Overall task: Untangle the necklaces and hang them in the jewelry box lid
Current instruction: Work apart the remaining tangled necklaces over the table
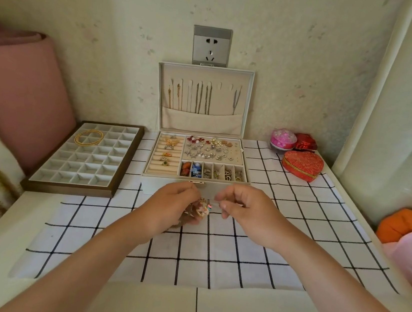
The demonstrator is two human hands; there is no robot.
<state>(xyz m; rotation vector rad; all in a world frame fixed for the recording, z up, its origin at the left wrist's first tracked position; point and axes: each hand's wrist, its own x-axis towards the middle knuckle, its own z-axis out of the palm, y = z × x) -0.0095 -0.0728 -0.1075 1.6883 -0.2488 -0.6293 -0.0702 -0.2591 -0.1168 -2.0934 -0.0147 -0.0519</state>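
A tangled clump of gold necklaces (200,207) with small coloured charms sits in the curled fingers of my left hand (170,207), just in front of the jewelry box. My right hand (244,213) pinches a thin strand coming off the clump at its right side. The white jewelry box (244,171) stands open at the back of the table. Its upright lid (243,103) holds several gold and silver chains (202,99) hanging from hooks, their ends tucked in a fabric pocket. Some hooks at the right of the lid are bare.
A brown divided tray (69,187) with gold bangles (89,137) lies at the left. A red heart-shaped box (302,164), a pink round box (282,139) and a small red box (305,142) stand at the back right. A checked cloth (212,256) covers the table.
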